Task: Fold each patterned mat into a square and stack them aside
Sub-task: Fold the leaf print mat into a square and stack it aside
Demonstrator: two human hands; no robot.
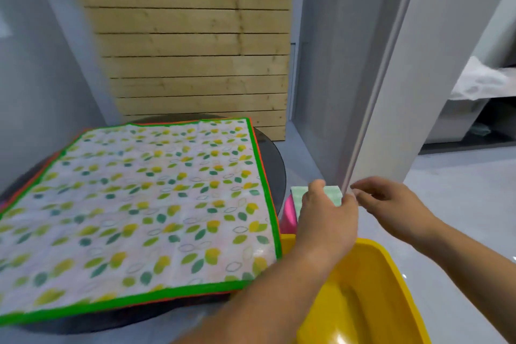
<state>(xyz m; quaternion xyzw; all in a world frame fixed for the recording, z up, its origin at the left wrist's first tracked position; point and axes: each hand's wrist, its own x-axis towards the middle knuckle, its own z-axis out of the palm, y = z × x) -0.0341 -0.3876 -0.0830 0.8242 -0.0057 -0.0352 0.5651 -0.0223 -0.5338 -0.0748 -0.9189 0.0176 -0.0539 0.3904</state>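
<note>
The left hand lies over a small folded pale-green mat, thumb at its far edge and fingers curled down over its right edge, so it appears to grip the mat; the right hand hovers just right of it, fingers loosely bent and holding nothing, its fingertips close to the left hand's but apart from them; the folded mat sits on a pink rounded object, whose side shows just left of the left hand; directly beyond both hands stands a white wall corner, its vertical edge coming down almost to the fingertips, leaving little room ahead; well to the left of the hands a large flat leaf-patterned mat with a bright green border lies spread on a round dark table, its right edge near the left wrist; an orange-edged mat lies beneath it, showing only as a thin strip outside the green border; below the forearms, nearer the body, is a glossy yellow plastic shell, its rim under the left arm; right of the right hand stretches open pale grey floor; behind the table stands a pale wooden plank panel.
</note>
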